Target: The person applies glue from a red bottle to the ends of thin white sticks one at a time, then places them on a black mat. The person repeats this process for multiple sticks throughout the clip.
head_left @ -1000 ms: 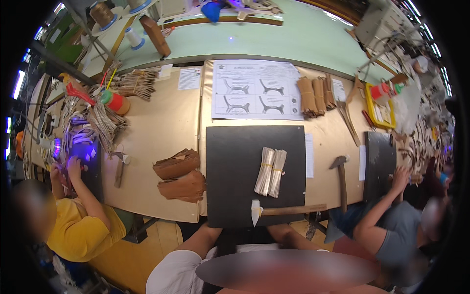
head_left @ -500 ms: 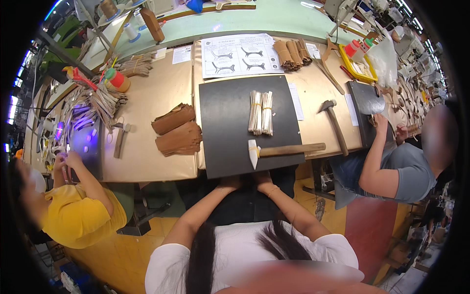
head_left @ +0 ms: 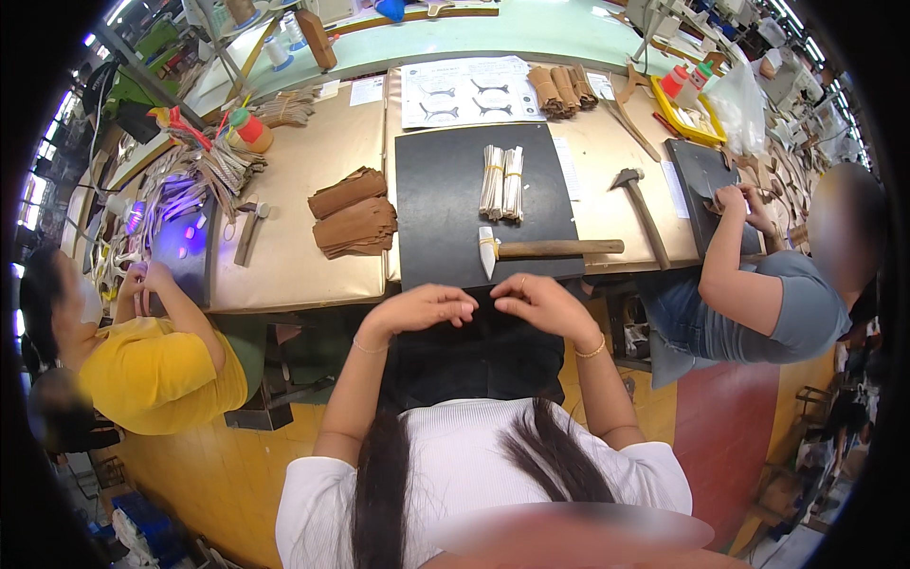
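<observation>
Hammer point(head_left: 559, 248) lies beyond left hand point(head_left: 424, 308) and right hand point(head_left: 552, 306), wrists bent, grips loosely apart.

Left grip point(head_left: 424, 309) and right grip point(head_left: 544, 302) hover just apart, turned toward each other, fingers point(head_left: 461, 310) loosely curled, bare forearms point(head_left: 349, 391) angling outward behind each grip

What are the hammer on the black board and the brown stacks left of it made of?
Hammer: handle probably matte wood, from its mottled brown; pale head, perhaps wrapped, material unclear. Brown stacks: perhaps leather or a lookalike, matte, from the thin, uneven layers.
</observation>
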The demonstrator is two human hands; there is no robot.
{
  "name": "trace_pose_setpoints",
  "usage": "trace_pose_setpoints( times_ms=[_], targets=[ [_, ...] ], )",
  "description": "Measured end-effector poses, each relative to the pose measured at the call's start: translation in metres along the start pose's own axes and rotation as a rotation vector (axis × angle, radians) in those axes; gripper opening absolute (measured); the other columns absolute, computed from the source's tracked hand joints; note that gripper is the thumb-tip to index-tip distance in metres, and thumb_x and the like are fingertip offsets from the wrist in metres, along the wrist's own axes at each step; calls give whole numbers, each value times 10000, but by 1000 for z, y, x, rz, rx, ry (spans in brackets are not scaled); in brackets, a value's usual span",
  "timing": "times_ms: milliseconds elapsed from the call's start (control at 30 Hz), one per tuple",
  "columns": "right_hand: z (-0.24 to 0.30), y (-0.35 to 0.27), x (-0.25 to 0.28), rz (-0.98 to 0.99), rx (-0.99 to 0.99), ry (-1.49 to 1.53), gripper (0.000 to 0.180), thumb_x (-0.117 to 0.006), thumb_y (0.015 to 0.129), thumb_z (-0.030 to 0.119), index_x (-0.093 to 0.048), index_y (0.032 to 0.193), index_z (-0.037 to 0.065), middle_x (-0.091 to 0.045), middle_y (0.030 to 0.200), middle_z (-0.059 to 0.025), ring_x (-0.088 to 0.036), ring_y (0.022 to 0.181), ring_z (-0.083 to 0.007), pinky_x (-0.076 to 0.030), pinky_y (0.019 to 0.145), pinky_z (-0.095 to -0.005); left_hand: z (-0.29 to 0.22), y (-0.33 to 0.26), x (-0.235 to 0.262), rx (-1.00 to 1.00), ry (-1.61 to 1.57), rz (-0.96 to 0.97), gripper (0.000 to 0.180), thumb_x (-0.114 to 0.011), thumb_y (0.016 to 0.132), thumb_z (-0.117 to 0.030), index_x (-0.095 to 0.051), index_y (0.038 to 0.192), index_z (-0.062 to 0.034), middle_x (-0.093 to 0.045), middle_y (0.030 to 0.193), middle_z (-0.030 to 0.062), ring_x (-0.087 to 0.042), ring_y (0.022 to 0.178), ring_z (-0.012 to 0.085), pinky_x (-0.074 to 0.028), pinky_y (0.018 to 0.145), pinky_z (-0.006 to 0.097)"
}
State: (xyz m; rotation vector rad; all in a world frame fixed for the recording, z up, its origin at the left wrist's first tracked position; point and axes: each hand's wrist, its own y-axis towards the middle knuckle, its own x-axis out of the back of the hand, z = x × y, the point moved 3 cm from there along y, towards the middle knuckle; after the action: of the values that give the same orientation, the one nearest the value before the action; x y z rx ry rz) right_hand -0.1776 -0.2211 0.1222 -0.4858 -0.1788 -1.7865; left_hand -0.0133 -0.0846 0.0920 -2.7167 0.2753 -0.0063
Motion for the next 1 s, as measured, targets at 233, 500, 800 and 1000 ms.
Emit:
trace_pose_setpoints(
  times_ms=[233,500,800,1000],
  targets=[
    [-8,47,49,-481,-34,-109,183,-598,864,124,-618,970,-23,-641,820,-83,-602,753,-143,-472,676,-264,-42,25,53,-92,-138,-403,344,-558,912,-268,-588,1123,3,-627,915,55,-558,838,101,-432,765,214],
    [-50,125,67,-676,-154,-273,454,-676,788,162,-511,1173,-13,-599,833,-115,-610,666,-206,-491,634,-313,-42,139,106,2,128,-707,519,-670,821,-296,-529,1137,92,-615,831,96,-562,668,98,-443,541,233],
    [-39,142,67,-500,-97,568,599,-641,802,34,-360,1331,39,-435,981,-31,-539,746,-83,-452,583,-198,-40,139,114,-91,-481,-551,272,-618,820,-129,-551,1046,5,-604,845,48,-591,724,99,-480,602,242],
    [0,188,114,-512,93,-96,410,-631,782,60,-536,1181,62,-516,996,-93,-578,789,-191,-482,687,-298,-24,98,122,-260,-1097,-502,402,-521,879,-199,-461,1222,3,-620,887,86,-615,811,156,-531,730,303]
  ],
)
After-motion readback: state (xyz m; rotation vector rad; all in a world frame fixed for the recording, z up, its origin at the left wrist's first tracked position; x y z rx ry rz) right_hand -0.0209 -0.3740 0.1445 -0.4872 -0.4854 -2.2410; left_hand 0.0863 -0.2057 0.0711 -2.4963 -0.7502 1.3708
